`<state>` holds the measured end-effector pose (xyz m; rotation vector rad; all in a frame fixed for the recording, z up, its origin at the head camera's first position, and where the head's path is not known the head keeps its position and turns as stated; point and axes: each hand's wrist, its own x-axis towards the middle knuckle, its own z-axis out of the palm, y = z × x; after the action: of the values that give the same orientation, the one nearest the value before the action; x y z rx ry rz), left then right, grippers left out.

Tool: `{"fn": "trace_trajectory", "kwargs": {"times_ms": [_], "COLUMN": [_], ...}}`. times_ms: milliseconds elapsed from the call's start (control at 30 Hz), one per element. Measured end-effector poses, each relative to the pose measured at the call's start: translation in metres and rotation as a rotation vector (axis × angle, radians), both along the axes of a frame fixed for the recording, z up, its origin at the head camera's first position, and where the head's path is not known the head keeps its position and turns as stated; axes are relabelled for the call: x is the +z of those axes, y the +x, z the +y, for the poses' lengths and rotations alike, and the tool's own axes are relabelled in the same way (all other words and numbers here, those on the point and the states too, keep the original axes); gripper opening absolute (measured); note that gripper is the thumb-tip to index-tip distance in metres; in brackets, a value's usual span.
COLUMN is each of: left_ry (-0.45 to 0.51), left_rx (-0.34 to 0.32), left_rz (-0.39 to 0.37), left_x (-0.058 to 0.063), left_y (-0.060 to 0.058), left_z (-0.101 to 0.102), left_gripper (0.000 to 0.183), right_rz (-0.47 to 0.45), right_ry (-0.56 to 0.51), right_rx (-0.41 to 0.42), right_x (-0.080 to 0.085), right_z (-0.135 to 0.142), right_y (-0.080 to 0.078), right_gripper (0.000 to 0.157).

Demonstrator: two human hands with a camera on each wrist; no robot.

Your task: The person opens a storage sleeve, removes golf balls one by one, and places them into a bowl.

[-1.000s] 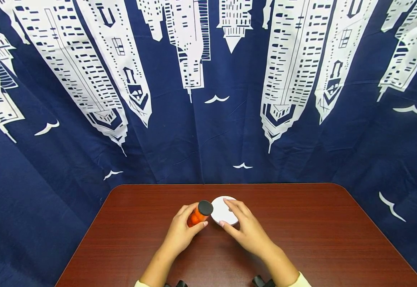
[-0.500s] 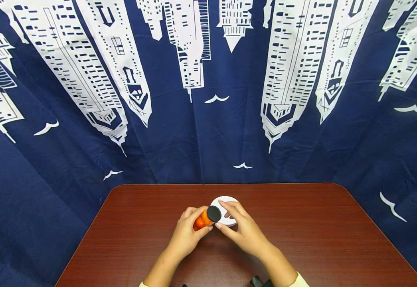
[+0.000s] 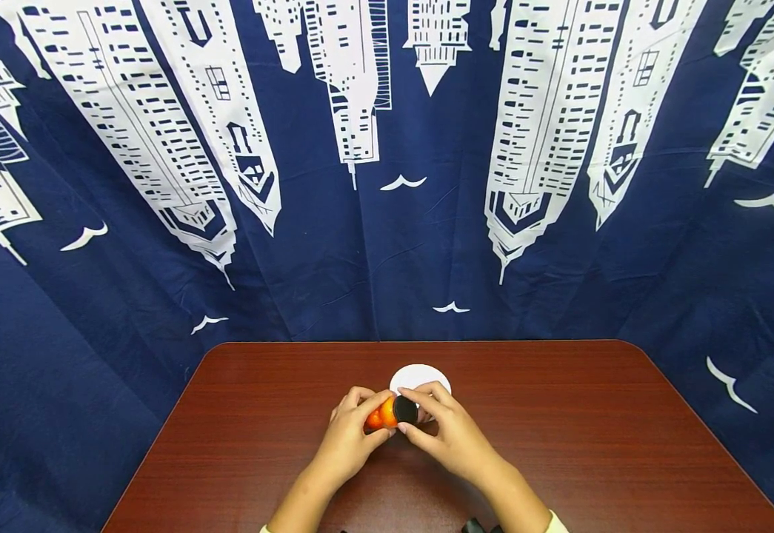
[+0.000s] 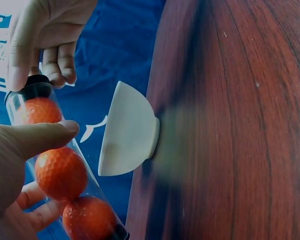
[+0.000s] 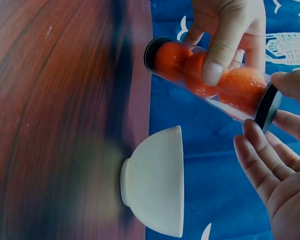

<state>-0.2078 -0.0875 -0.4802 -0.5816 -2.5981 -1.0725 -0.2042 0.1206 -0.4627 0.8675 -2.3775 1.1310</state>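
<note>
A clear tube (image 4: 63, 172) with black ends holds three orange golf balls (image 5: 242, 90) in a row. My left hand (image 3: 347, 444) grips the tube round its middle, thumb on the near side, and holds it tilted above the table. At the tube's right end, the thumb and fingers of my right hand (image 3: 456, 440) pinch the black cap (image 5: 268, 107) by its edge. Behind and below the tube stands a white bowl (image 3: 420, 376), upright on the table; in the head view my right hand and the cap cover its front part.
The brown wooden table (image 3: 260, 414) has rounded far corners. Behind it hangs a dark blue cloth (image 3: 413, 252) printed with white upside-down buildings and birds. Small dark objects (image 3: 473, 525) show at the bottom edge near my right forearm.
My left hand has brought the tube rightward and tipped its capped end toward my right hand. The right fingers have moved from over the bowl onto the cap.
</note>
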Motion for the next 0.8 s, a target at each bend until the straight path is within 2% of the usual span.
{"fn": "trace_trajectory", "kwargs": {"times_ms": [233, 500, 600, 800], "left_ry": [-0.038, 0.020, 0.037, 0.062], "left_rx": [-0.013, -0.019, -0.032, -0.013], "left_rz": [-0.003, -0.040, -0.059, -0.035], "left_x": [-0.001, 0.004, 0.006, 0.004], "left_y": [0.001, 0.001, 0.001, -0.001], "left_z": [0.000, -0.003, -0.003, -0.005], "left_gripper": [0.054, 0.052, 0.053, 0.053], "right_rz": [0.032, 0.006, -0.006, -0.011], "right_ry": [0.011, -0.103, -0.109, -0.108], "right_rx": [-0.010, 0.066, 0.064, 0.007], "right_x": [-0.002, 0.005, 0.007, 0.008], "right_z": [0.004, 0.011, 0.014, 0.023], "right_y": [-0.002, -0.004, -0.005, -0.009], "right_gripper": [0.042, 0.044, 0.042, 0.045]}}
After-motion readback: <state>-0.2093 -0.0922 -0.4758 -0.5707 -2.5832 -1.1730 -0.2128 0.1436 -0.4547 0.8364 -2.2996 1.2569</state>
